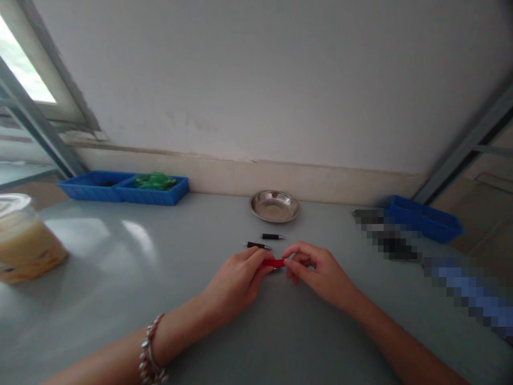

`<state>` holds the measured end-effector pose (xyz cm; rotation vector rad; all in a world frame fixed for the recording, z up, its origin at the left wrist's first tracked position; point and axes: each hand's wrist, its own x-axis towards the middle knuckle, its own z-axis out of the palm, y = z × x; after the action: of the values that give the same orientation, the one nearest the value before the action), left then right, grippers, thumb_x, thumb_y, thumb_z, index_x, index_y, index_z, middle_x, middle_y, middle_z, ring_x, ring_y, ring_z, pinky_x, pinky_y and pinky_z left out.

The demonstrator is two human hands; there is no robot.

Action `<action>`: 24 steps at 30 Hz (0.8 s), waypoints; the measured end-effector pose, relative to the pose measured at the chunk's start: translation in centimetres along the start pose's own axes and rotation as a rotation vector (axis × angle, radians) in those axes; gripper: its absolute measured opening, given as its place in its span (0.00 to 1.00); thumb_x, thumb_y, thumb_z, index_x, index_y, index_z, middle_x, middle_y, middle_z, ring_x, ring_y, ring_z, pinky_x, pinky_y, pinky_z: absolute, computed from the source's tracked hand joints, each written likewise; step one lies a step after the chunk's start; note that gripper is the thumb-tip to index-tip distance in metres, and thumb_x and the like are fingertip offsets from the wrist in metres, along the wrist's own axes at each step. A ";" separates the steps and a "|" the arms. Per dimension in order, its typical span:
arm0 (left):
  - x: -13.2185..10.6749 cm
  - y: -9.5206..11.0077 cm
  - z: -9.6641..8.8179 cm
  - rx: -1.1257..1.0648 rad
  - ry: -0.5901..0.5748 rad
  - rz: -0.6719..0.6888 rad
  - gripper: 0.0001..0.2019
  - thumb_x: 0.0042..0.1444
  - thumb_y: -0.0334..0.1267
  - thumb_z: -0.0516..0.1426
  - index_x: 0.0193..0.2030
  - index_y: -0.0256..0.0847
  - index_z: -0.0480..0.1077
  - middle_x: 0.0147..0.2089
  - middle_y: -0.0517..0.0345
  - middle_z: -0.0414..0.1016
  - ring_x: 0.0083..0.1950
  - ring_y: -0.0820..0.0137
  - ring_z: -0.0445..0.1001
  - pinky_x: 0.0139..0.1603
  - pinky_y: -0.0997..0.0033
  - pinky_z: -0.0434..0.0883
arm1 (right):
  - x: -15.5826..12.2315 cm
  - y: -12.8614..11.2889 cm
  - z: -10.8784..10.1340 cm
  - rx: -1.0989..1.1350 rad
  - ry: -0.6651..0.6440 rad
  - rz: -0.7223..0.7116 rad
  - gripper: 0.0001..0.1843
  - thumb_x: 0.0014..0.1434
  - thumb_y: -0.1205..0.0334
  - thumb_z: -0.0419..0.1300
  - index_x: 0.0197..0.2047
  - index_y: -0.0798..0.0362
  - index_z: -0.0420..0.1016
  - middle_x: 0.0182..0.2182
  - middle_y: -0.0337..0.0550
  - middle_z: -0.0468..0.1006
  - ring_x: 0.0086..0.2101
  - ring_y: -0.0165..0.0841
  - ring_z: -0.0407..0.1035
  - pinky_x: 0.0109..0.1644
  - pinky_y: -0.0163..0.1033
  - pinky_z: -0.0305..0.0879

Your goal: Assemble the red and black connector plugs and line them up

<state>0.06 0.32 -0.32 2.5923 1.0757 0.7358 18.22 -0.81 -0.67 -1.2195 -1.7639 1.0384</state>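
Between my two hands, low over the table, is a small red strip-like piece (274,263). My left hand (240,271), with a beaded bracelet on its wrist, grips the piece's left end between thumb and fingers. The thumb and forefinger of my right hand (315,267) pinch its right end. Something small and shiny shows just under the red piece; I cannot make out what it is. Just beyond my fingers lies a short black pen part with a silver tip (258,246). A second, similar black pen part (272,236) lies behind it.
A round metal dish (274,206) stands near the wall. At the back left is a blue divided tray (146,198) holding green material. A blue bin (425,218) sits at the back right, beside a blurred-out patch. A lidded plastic tub (30,246) stands on the left.
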 end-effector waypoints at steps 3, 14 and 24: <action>-0.1 -0.1 0.1 0.009 -0.001 -0.003 0.09 0.60 0.34 0.46 0.38 0.38 0.66 0.34 0.55 0.70 0.32 0.71 0.68 0.32 0.73 0.66 | -0.1 0.0 0.0 0.017 0.017 -0.011 0.05 0.53 0.63 0.54 0.34 0.53 0.66 0.21 0.35 0.71 0.23 0.26 0.66 0.30 0.33 0.63; 0.1 -0.3 -0.2 0.043 -0.016 -0.033 0.08 0.59 0.33 0.46 0.40 0.38 0.65 0.36 0.55 0.71 0.34 0.70 0.69 0.35 0.71 0.66 | 0.5 0.8 -1.0 0.029 0.104 -0.017 0.05 0.52 0.62 0.54 0.32 0.53 0.64 0.25 0.39 0.73 0.24 0.27 0.67 0.31 0.35 0.65; -0.1 0.4 -0.5 0.073 -0.130 -0.056 0.07 0.57 0.34 0.48 0.39 0.38 0.66 0.40 0.52 0.67 0.37 0.68 0.69 0.37 0.69 0.67 | 1.5 4.2 -4.5 -0.625 0.282 0.077 0.04 0.49 0.67 0.52 0.27 0.55 0.68 0.20 0.39 0.70 0.23 0.28 0.64 0.29 0.33 0.59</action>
<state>-0.06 -0.03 0.24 2.6170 1.1500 0.5170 23.30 2.44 -2.50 -1.7210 -1.8796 0.3178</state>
